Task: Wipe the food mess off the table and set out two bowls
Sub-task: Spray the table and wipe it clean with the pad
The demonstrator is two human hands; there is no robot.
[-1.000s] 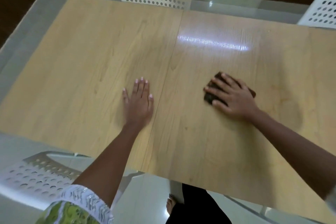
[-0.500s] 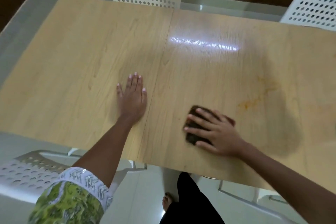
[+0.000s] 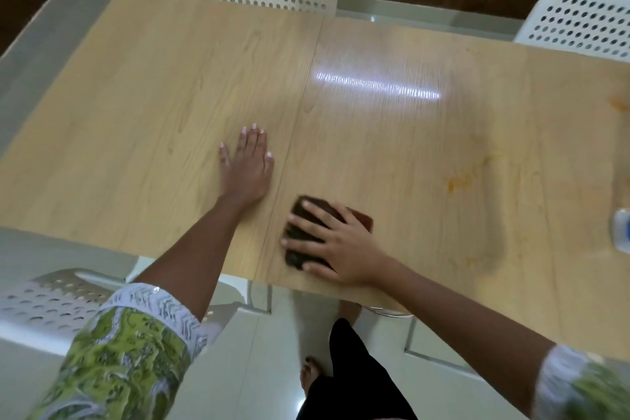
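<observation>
1. Since a second ago my right hand point(image 3: 335, 245) has dragged the dark cloth point(image 3: 305, 239) from mid-surface back toward the near edge; my left hand point(image 3: 247, 167) has stayed planted.
2. My right hand lies flat on the cloth, fingers spread and straight, pressing it down rather than curling round it. My left hand is open too, palm down, bracing just left of the seam.
3. I judge the cloth soft, light and limp: it should bunch if pinched at a corner, so a broad palm over its middle suits best. On this glossy surface point(image 3: 143, 106) it likely slides easily.
4. My right arm reaches in from the near right, wrist low; my left arm runs straight from the near edge.
5. Orange food smears point(image 3: 460, 182) remain toward the right end, apart from the cloth. No bowls are in view.
</observation>
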